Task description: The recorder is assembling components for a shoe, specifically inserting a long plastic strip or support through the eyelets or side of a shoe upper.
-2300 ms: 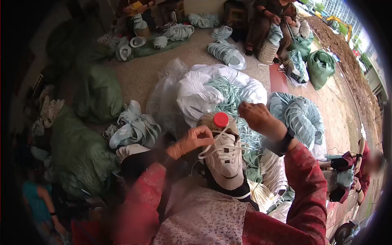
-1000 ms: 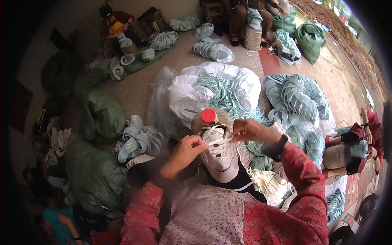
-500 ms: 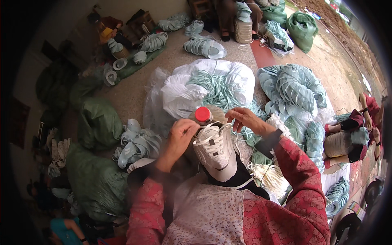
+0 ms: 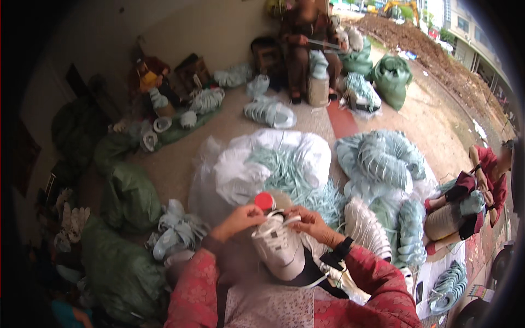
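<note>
A white sneaker (image 4: 279, 252) with laces strung through its eyelets rests in front of my lap, toe toward me. Beyond its opening stands a clear plastic jug with a red cap (image 4: 264, 200). My left hand (image 4: 243, 221) is closed in a pinch at the left side of the shoe's opening; what its fingertips hold is too small to make out. At the right side, my right hand (image 4: 313, 225) pinches a white shoelace (image 4: 292, 220), which loops out from the top eyelets.
Ahead, a white plastic bag (image 4: 235, 167) holds pale green laces (image 4: 284, 169). Stacked light-blue shoe pieces (image 4: 383, 164) lie to the right, beside white ones (image 4: 365, 224). Green sacks (image 4: 131, 197) stand at left. A person (image 4: 309, 54) sits at the back, another (image 4: 484, 175) at right.
The view has tilted up, showing more of the background. My right hand has moved in closer to the shoe's opening, and the lace now shows between its fingers. My left hand stays pinched beside it.
</note>
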The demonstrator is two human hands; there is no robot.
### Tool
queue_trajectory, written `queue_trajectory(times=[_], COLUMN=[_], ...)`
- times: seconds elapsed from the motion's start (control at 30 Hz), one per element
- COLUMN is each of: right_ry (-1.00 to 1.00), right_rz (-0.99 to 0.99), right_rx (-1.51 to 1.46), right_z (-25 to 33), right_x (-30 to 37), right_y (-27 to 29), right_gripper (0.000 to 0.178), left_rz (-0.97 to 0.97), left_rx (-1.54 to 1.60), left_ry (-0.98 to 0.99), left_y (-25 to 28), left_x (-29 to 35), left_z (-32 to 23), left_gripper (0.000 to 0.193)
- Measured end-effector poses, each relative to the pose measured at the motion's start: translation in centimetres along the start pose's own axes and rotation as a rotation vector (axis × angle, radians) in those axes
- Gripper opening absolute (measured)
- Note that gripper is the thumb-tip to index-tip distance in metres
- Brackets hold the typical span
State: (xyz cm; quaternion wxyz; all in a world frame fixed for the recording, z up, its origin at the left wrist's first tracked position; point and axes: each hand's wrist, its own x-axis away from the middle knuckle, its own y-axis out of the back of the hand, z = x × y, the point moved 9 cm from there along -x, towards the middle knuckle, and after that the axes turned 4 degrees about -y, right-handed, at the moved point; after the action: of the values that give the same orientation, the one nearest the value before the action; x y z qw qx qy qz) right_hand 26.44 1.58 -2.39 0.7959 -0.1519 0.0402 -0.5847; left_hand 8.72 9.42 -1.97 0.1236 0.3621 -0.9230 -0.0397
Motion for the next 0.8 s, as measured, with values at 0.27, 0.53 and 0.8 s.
queue_trajectory(times=[0.27, 0.53, 0.8], right_ry=[-0.039, 0.019, 0.021], right_rz=[0.177, 0.169, 0.192], right_rx=[0.11, 0.562, 0.673], right_z=[2.4, 4.1, 3.7], right_x=[-0.9, -2.4, -2.3], right_y=[-0.3, -0.3, -0.9], right_gripper=[0.02, 0.019, 0.017], left_rz=[-0.177, -0.303, -0.458], left_rx=[-0.003, -0.148, -0.106], left_ry=[0.048, -0.057, -0.094], left_y=[2.3, 2.9, 3.4], left_x=[2.5, 2.9, 2.3], left_z=[-0.4, -0.6, 2.3], left_gripper=[0.015, 0.017, 0.019])
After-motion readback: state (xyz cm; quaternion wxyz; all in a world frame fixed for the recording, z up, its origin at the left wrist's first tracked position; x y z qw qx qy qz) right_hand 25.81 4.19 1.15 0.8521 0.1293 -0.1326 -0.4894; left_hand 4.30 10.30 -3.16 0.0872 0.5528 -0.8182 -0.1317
